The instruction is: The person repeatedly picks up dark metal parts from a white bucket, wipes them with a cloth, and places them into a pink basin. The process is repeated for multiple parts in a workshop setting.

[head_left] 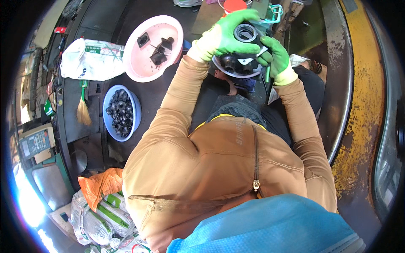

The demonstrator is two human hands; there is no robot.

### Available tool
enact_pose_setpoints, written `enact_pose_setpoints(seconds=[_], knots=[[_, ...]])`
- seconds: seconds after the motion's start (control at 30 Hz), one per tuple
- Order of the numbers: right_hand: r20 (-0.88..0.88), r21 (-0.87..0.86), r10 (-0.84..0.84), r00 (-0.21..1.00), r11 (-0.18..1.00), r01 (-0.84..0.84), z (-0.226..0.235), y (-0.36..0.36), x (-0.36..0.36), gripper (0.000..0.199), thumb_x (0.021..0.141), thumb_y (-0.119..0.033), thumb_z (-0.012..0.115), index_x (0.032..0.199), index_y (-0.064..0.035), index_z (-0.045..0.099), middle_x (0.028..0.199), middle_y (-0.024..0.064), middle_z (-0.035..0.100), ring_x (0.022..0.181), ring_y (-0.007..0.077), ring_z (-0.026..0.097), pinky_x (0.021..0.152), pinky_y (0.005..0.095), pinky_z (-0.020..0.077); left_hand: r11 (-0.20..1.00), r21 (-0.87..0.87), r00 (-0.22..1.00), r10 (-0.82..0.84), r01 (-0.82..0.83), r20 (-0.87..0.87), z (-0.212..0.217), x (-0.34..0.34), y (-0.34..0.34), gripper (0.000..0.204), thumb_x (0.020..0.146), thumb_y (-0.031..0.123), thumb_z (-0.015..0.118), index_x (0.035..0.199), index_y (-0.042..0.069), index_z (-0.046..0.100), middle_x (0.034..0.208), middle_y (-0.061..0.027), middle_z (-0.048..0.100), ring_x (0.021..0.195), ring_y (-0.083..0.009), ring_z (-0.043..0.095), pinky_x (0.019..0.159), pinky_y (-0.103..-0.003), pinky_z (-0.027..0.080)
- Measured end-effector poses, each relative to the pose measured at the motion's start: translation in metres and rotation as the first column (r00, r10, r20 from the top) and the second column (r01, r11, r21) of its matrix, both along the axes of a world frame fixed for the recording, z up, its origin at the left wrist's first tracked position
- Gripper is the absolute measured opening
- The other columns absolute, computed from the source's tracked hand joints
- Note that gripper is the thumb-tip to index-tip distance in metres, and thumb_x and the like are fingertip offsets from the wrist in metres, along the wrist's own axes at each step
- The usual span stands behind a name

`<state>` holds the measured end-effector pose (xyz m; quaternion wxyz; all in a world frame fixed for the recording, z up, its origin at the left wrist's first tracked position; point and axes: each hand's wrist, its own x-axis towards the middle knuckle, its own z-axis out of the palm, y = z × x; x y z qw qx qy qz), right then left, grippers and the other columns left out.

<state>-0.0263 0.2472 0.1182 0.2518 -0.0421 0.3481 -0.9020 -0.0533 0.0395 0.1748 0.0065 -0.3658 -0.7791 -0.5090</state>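
Note:
My left hand (228,34), in a green glove with a pale yellow cuff, is closed around a black round part with a ring-shaped opening (245,33). Beside it my right hand (278,60), gloved the same way, has its fingers wrapped round a slim tool with a green handle (268,74). A pale, flat piece that looks like a blade shows between the hands, against the black part. Just below them is a bowl (247,76) with more black parts in it, partly hidden by my hands.
A pink basin (134,69) with a few black pieces lies left of my hands. Nearer stands a blue basin (137,110) full of small black parts. A white sack (90,63), a small broom (83,110) and an orange bag (99,185) are farther left. A yellow, worn machine edge (360,84) runs along the right.

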Motion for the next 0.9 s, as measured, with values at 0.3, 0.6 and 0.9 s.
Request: enact_pose_setpoints(seconds=[0.3,0.6,0.9], knots=[[0.172,-0.103,-0.066,0.983,0.991,0.084,-0.007,-0.014,0.005,0.008,0.096,-0.012,0.059,0.103,-0.0127,0.062,0.072,-0.0064,0.05,0.048,0.0049,0.031,0.045,0.0233,0.0275,0.577,0.778,0.524,-0.596,-0.246,0.608,-0.045,0.017,0.04,0.09,0.079,0.072,0.062,0.143,0.011,0.044,0.135,-0.0148,0.054,0.122,-0.0314,0.054,0.103,-0.051,0.044],[-0.647,0.656,0.012,0.762,0.519,0.548,0.007,0.027,-0.008,0.031,0.1,-0.021,0.051,0.124,-0.004,0.061,0.112,0.0111,0.067,0.103,0.0226,0.065,0.089,0.0311,0.0503,0.428,0.819,0.339,-0.76,-0.381,0.555,-0.061,-0.006,0.006,0.069,0.087,0.058,0.055,0.137,0.01,0.05,0.122,-0.027,0.06,0.104,-0.0488,0.061,0.086,-0.059,0.052],[-0.84,0.401,0.524,0.139,0.428,0.81,0.014,0.037,-0.013,0.028,0.089,-0.01,0.063,0.116,-0.0047,0.066,0.116,0.0108,0.068,0.098,0.0273,0.068,0.083,0.0353,0.0553,0.511,0.792,0.072,-0.824,-0.334,0.562,-0.048,0.011,0.01,0.073,0.098,0.057,0.039,0.142,-0.001,0.042,0.132,-0.0184,0.057,0.116,-0.0348,0.059,0.102,-0.059,0.044]])
